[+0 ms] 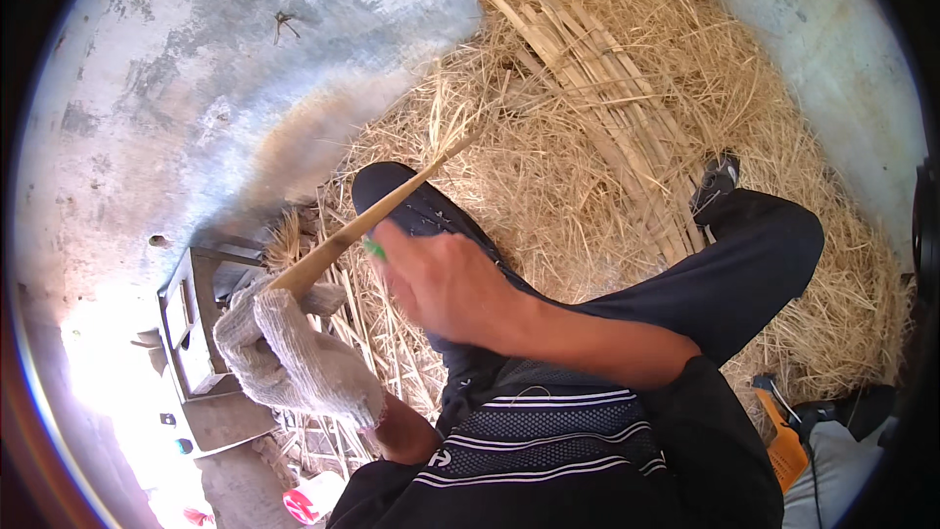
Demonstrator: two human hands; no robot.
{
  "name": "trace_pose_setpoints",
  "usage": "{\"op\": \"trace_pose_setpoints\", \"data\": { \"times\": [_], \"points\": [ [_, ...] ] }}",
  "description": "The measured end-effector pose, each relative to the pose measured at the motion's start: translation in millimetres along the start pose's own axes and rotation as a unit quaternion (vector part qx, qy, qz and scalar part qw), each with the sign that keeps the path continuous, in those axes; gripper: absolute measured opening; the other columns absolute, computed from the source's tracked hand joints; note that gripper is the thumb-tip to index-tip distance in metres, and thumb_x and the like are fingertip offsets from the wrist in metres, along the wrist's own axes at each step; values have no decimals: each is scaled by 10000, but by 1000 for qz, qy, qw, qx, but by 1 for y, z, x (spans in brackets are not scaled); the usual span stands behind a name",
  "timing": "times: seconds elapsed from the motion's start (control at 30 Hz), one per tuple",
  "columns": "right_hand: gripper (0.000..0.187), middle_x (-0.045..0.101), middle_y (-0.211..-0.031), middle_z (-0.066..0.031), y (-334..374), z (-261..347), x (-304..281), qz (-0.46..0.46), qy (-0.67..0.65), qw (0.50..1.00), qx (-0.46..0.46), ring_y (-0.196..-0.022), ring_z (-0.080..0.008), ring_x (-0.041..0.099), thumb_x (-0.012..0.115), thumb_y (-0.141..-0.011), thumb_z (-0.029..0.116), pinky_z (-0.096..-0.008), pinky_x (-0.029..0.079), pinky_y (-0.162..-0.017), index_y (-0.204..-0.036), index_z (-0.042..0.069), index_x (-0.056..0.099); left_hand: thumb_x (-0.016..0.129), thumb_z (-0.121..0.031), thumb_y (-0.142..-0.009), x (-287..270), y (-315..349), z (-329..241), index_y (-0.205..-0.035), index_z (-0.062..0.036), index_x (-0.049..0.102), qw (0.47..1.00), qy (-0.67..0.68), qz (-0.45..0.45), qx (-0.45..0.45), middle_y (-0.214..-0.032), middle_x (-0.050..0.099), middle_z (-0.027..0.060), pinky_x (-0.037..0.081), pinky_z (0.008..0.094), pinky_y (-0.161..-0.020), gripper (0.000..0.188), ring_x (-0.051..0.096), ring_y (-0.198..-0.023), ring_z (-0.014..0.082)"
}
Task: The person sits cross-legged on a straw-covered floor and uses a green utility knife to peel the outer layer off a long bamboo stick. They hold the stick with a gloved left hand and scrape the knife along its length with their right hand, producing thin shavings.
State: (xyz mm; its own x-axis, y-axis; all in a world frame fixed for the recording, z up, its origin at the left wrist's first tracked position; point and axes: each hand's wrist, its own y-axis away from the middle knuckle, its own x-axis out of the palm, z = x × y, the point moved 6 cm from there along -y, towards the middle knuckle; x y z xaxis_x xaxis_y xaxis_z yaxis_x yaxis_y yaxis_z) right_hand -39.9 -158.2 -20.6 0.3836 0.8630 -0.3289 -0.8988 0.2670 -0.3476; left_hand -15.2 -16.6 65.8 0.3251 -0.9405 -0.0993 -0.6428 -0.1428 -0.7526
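Note:
My left hand [294, 353], in a knitted off-white work glove, is closed round the thick near end of a long bamboo strip [382, 204]. The strip slants up to the right and narrows to a frayed tip beyond my left knee. Bare and slightly blurred, my right hand [446, 279] is closed beside the middle of the strip. A small green piece [373, 250] shows at its fingers, against the strip. The rest of what this hand holds is hidden.
Several split bamboo strips [597, 88] lie in a bundle on shavings [764, 98] beyond my crossed legs. A metal frame [191, 323] stands left of the glove, near a red and white container [311, 500]. An orange tool-like object [781, 446] lies at lower right.

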Motion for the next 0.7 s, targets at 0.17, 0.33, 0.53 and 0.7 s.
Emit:
{"op": "trace_pose_setpoints", "data": {
  "times": [0.17,0.33,0.53,0.7],
  "points": [
    [280,614,-647,-296,-10,-111,4,-29,138,982,125,-635,-500,638,499,-1020,269,-563,503,-550,-1031,-10,510,599,-148,-990,4,-4,1,-1000,40,610,999,37,20,-7,-713,631,103,475,253,-546,189,572,-550,142],
    [251,587,-568,-234,-3,-28,11,22,8,999,48,-559,-459,619,511,-1019,249,-538,490,-501,-1002,0,487,596,-133,-986,-5,-5,9,-1000,41,621,997,64,18,-28,-817,638,124,481,254,-546,175,574,-580,140],
    [254,602,-597,-243,-6,-41,7,5,70,995,78,-598,-450,643,504,-1013,218,-535,508,-535,-1053,-32,518,641,-123,-944,2,1,-2,-900,37,576,997,72,36,-19,-781,631,128,474,250,-540,178,570,-529,144],
    [290,638,-687,-295,-8,-149,9,4,120,974,194,-653,-473,661,507,-1015,235,-542,520,-561,-1096,-40,549,610,-132,-975,3,-4,1,-995,36,616,995,50,66,49,-701,627,113,478,260,-566,169,571,-520,150]
  ]
}}
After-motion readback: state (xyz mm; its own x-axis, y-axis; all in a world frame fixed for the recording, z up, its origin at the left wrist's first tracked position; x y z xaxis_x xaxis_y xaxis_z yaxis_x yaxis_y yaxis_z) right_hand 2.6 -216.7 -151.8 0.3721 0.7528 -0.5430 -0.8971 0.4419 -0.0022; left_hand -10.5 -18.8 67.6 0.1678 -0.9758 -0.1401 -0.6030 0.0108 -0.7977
